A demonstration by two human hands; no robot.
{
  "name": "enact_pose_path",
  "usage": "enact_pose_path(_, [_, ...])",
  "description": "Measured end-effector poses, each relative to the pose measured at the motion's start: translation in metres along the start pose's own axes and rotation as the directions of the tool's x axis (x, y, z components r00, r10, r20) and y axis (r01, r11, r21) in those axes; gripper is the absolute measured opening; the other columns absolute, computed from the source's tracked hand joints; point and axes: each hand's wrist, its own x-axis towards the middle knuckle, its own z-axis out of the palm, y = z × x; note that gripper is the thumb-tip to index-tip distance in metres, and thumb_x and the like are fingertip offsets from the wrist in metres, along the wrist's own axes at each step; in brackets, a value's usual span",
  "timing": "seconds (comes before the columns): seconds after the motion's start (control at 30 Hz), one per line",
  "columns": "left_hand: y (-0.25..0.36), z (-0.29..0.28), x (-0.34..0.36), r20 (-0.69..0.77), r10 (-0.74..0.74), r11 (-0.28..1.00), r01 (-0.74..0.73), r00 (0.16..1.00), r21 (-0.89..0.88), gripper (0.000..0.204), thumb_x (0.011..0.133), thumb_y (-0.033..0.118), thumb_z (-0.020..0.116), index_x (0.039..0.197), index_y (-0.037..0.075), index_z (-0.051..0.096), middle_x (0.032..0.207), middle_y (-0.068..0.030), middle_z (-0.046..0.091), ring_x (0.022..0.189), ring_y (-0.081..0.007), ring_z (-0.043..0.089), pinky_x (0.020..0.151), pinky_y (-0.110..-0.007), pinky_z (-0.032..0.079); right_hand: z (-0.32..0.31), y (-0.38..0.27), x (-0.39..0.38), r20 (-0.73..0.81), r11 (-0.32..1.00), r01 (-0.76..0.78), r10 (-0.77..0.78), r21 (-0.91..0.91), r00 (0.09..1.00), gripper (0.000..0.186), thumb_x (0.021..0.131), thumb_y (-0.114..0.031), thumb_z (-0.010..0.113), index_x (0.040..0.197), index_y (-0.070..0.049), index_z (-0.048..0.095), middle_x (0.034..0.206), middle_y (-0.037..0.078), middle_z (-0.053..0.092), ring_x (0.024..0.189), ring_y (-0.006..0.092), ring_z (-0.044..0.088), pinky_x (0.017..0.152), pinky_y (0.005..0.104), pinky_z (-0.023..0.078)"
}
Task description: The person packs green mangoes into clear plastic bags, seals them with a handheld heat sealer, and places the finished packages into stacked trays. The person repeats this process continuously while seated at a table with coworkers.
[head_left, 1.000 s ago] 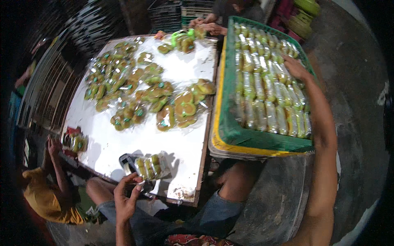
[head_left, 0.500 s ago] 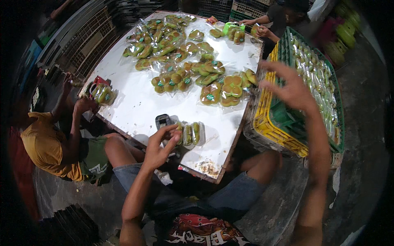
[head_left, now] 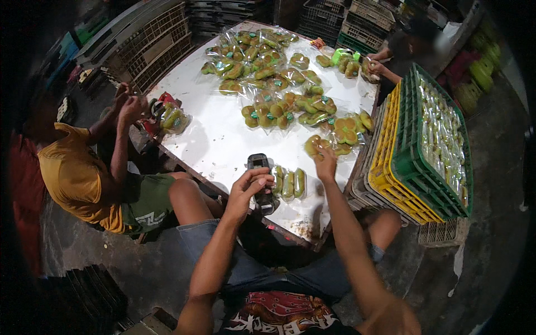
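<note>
My right hand (head_left: 325, 163) reaches over the table with its fingers stretched onto a clear bag of round buns (head_left: 313, 146) at the near right of the pile; no firm grip shows. My left hand (head_left: 248, 187) hovers over a black handheld device (head_left: 259, 163), its thumb and fingertips drawn together. Whatever is between them is too small to make out. Just right of the device lies a clear pack of long greenish-brown buns (head_left: 288, 183). More bagged buns (head_left: 268, 109) spread across the middle and far part of the white table (head_left: 206, 139).
Stacked green and yellow crates (head_left: 406, 162) stand against the table's right edge, the top one holding packed buns. At left sits a person in a yellow shirt (head_left: 72, 178), by a bag of buns (head_left: 173, 118). Another person's hand (head_left: 375, 68) holds a bag at far right.
My right hand has come down from beside the crates onto the bagged buns. The fingers of my left hand have drawn together near the device. The whole view has shifted.
</note>
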Motion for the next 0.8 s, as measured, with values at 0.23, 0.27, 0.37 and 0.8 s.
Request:
enact_pose_path(0.23, [0.002,0.005,0.000,-0.068,-0.184,0.970,0.170,0.980,-0.176,0.045,0.093,0.029,0.069,0.123,-0.001,0.056,0.115,-0.0146,0.066,0.102,-0.0189,0.065,0.084,-0.033,0.055,-0.151,-0.129,-0.078,0.011,0.818,0.323,-0.374,0.476,0.928,0.047,0.073,-0.008,0.082,0.117,-0.007,0.068,0.119,0.012,0.061,0.112,0.0249,0.060,0.093,0.0362,0.051])
enact_pose_path(0.27, [0.001,0.008,0.001,-0.065,-0.228,0.958,0.212,0.971,-0.195,0.044,0.092,0.029,0.072,0.121,-0.001,0.057,0.113,-0.0148,0.066,0.100,-0.0177,0.065,0.082,-0.032,0.056,-0.161,-0.139,-0.089,-0.022,0.775,0.288,-0.334,0.562,0.942,0.056,0.070,-0.012,0.085,0.121,-0.007,0.064,0.121,0.012,0.059,0.114,0.0248,0.058,0.094,0.0367,0.050])
enact_pose_path(0.37, [-0.002,0.010,-0.004,-0.034,-0.268,0.961,0.265,0.963,-0.084,0.042,0.089,0.024,0.075,0.118,-0.002,0.058,0.111,-0.0134,0.067,0.096,-0.0181,0.067,0.082,-0.032,0.056,-0.158,-0.138,-0.116,0.095,0.572,-0.050,-0.048,0.818,0.994,0.084,0.059,-0.021,0.093,0.129,-0.006,0.050,0.126,0.011,0.052,0.110,0.0229,0.057,0.091,0.0370,0.050])
enact_pose_path(0.8, [-0.013,0.024,-0.025,0.117,-0.305,0.932,0.321,0.945,-0.166,0.051,0.088,0.015,0.075,0.131,-0.001,0.053,0.114,-0.0100,0.065,0.103,-0.0185,0.064,0.087,-0.031,0.055,-0.138,-0.155,-0.151,0.180,0.551,-0.219,0.125,0.805,0.976,0.081,0.068,-0.032,0.092,0.124,-0.003,0.042,0.103,0.014,0.058,0.084,0.0262,0.065,0.072,0.0360,0.057])
